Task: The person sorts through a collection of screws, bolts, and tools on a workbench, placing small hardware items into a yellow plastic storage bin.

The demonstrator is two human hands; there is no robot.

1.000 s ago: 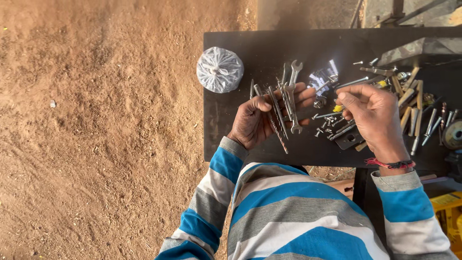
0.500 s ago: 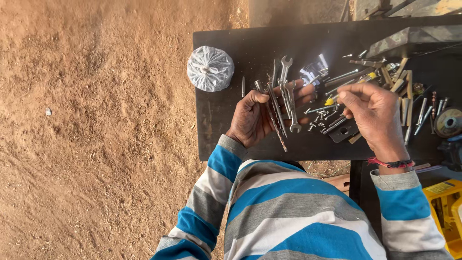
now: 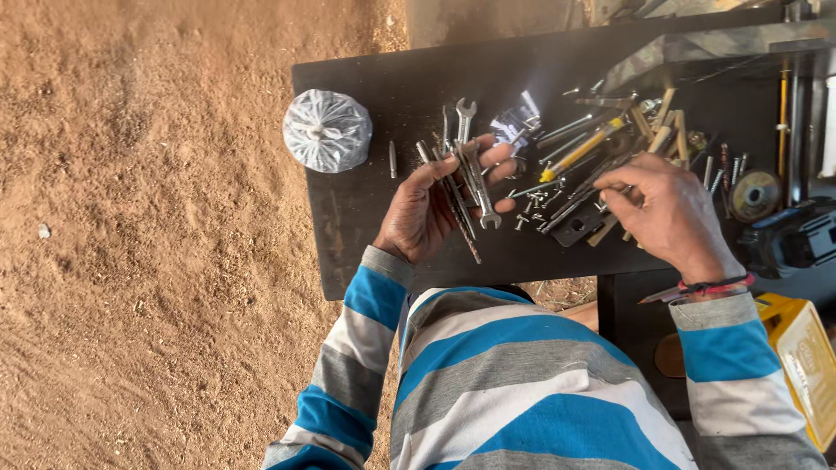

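while the left hand [image 3: 427,213] clamps a bundle of grey steel spanners [image 3: 466,170], the right hand [image 3: 666,213] pinches among loose metal bits on the black table [image 3: 383,87].

The left hand [image 3: 427,213] holds a bundle of wrenches [image 3: 466,170] and thin metal rods, fingers curled around them, above the dark bench [image 3: 366,218]. The right hand [image 3: 666,213] is lowered over a scattered pile of small tools [image 3: 575,187] on the bench, fingertips pinched together at the pile; what it grips cannot be made out. A yellow-handled screwdriver [image 3: 579,150] lies in the pile. A knotted clear plastic bag [image 3: 327,130] sits near the bench's left edge, apart from the hands. A yellow box [image 3: 805,352] stands at lower right. The ground is reddish dirt [image 3: 148,235].
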